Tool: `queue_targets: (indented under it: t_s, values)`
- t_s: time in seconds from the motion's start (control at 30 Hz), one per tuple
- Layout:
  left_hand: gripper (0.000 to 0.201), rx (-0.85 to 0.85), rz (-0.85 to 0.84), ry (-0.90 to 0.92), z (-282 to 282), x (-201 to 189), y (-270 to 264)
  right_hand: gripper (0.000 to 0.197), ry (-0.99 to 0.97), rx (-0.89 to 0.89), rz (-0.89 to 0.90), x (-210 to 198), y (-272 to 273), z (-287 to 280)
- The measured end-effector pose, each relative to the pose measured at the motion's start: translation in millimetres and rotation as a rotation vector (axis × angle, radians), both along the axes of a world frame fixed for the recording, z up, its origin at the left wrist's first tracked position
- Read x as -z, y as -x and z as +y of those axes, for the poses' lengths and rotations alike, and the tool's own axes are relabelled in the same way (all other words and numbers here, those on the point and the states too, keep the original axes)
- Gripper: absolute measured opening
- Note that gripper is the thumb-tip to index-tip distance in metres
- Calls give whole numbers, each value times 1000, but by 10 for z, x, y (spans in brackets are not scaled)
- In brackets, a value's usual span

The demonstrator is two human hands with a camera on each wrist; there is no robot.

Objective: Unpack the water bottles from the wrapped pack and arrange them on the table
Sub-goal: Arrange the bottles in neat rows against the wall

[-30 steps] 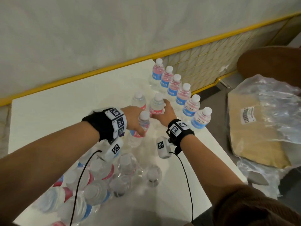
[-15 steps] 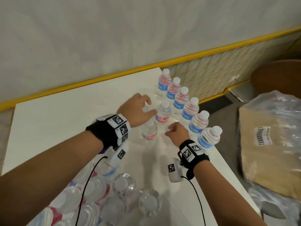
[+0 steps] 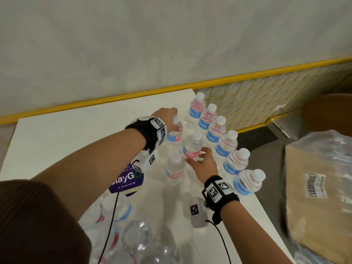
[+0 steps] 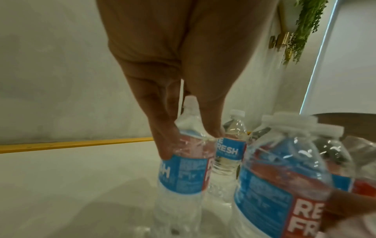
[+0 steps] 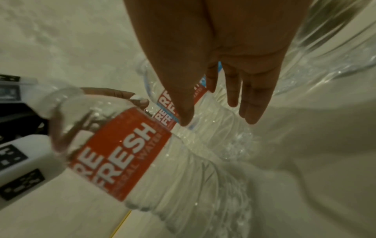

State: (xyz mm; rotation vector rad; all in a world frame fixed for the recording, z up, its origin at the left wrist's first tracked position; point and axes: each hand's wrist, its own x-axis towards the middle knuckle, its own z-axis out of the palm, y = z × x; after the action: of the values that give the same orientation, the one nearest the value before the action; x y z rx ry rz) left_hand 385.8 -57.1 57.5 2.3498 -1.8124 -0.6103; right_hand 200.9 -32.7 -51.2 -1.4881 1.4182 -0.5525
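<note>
Several blue-and-red labelled water bottles (image 3: 226,143) stand in a row along the right edge of the white table (image 3: 76,130). Three more stand left of that row. My left hand (image 3: 176,126) grips the farthest of these, a bottle (image 3: 173,137), round its shoulder; the left wrist view shows fingers and thumb (image 4: 162,141) curled on that bottle (image 4: 183,170). My right hand (image 3: 198,157) is open, its straight fingertips at the red label of the middle bottle (image 3: 192,145). The nearest bottle (image 3: 174,171) stands free. The wrapped pack (image 3: 114,225) lies at the table's near left.
A purple printed card (image 3: 127,180) lies under my left wrist. Loose bottles (image 3: 141,235) lie on their sides near the front. Right of the table, cardboard in crumpled plastic wrap (image 3: 314,187) sits on the floor. A yellow-framed mesh panel (image 3: 247,103) stands behind the row.
My left hand has reached farther and closed on the far bottle. My right hand, drawn back half a second ago, has moved forward to the middle bottle's label.
</note>
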Motion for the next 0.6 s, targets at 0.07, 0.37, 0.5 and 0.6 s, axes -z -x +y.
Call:
queue_targets:
  t_s: [0.07,0.37,0.5,0.6]
  values:
    - [56,-62,39,42,-106,83,-8,68,12,13,-37,63,-59,-46]
    - [82,-127,443,-90,-199,406,-153,33,48,89,-126,262,-156,-170]
    - [75,-143,487,-56,-199,507,-195,40,24,127,-158,306,-277,-203]
    - [79,-121,443,-17,-200,564,-183,40,55,168,-116,378,-333,-224]
